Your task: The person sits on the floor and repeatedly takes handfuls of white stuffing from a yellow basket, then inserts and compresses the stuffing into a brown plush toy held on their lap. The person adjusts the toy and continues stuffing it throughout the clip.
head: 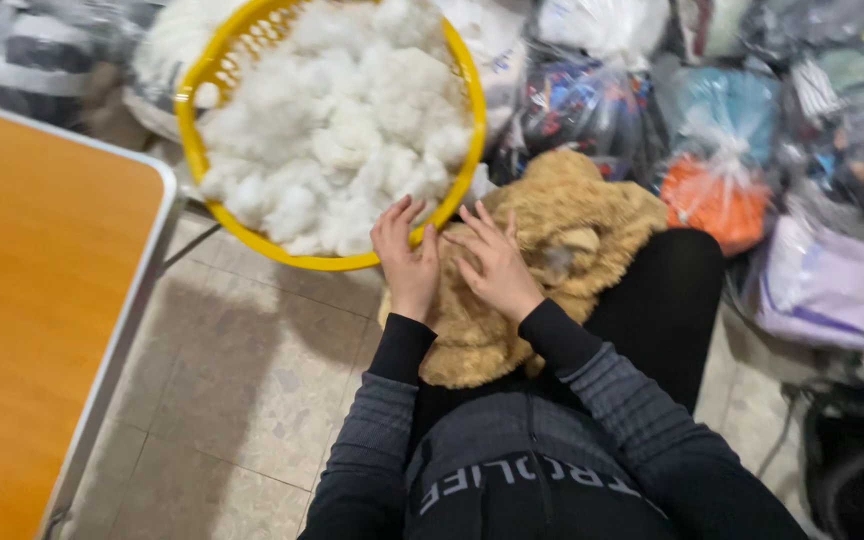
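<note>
While the yellow basket (252, 245) of white stuffing (337, 120) stands just beyond the knees, a tan plush toy (562, 235) lies across the person's lap, and both hands, left (407, 262) and right (497, 268), rest flat on it, fingers spread, gripping nothing.

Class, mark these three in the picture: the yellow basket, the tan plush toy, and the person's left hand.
Yellow basket (188, 150), head view, on its left rim.
Tan plush toy (592, 205), head view, on the furry upper part.
Left hand (407, 258), head view, on the back of the hand.
</note>
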